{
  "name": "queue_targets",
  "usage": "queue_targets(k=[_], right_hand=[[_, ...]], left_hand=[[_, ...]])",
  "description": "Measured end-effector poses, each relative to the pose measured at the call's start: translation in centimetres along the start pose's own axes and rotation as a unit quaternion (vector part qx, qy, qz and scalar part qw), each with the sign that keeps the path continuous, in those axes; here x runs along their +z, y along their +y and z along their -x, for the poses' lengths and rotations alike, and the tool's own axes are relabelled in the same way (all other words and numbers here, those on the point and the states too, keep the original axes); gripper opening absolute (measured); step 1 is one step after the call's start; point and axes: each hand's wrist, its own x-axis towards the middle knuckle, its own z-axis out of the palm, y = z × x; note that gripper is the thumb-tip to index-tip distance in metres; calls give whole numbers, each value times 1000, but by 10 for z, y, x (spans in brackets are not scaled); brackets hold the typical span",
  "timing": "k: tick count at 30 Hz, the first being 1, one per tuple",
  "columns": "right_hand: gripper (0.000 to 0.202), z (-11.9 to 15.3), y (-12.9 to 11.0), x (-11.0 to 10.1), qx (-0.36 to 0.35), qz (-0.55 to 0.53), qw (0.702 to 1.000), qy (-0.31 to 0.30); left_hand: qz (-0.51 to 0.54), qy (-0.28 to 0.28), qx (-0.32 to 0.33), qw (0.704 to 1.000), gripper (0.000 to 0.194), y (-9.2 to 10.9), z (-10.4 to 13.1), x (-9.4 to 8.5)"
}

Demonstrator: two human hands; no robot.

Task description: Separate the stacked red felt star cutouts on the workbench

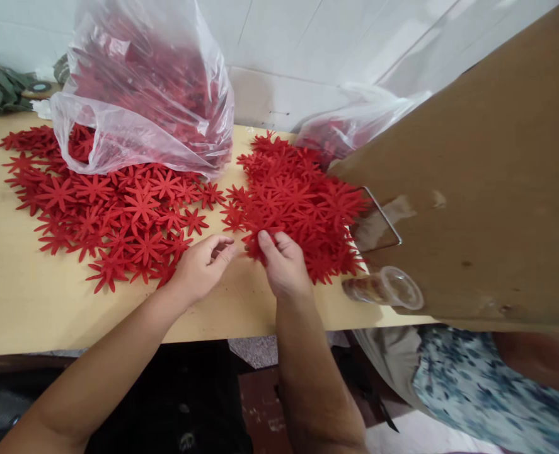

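At the tabletop's (5,302) back left, a bundle of dark green cloth (0,85) lies beside a small round disc (40,87). A large translucent plastic bag (151,94), full of red flower-shaped pieces, sits near the back edge, resting on the left heap (140,205) of the same felt-like cutouts and hiding part of it. The heap spreads forward toward the front edge, just beside the left hand (203,268), whose fingers curl in with the thumb close to their tips; whether anything thin is pinched there cannot be told.

Close by, over the front of the right heap (298,195), the right hand (286,261) grips a red piece (255,247) between thumb and bent fingers. Behind that heap, a second plastic bag (350,123), also showing red inside, stands near the back edge, partly blocked by a broad brown panel (487,170) that covers the tabletop's right end. A bent metal wire (384,217) juts from the panel. Below it, near the front edge, a clear plastic cup (378,289) lies tilted, its brownish contents blurred. At far right, a person in blue-and-white patterned clothing (491,384) is partly visible.
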Motion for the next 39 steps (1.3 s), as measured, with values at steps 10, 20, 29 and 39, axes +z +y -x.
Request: queue_targets(k=[10,20,29,39], right_hand=[[25,11,-2,21,3,26,997,-73],[35,5,0,4,-3,59,998,25],[23,5,1,6,38,-39,998,-21],[34,-1,0,-4,11,40,998,39]], left_hand=[[148,30,-39,988,14,6,-5,-1],[137,12,-48,989,21,4,-3,1],[156,-9,-23,988,18,4,-4,2],[91,-16,-52,994,21,2,-4,0]])
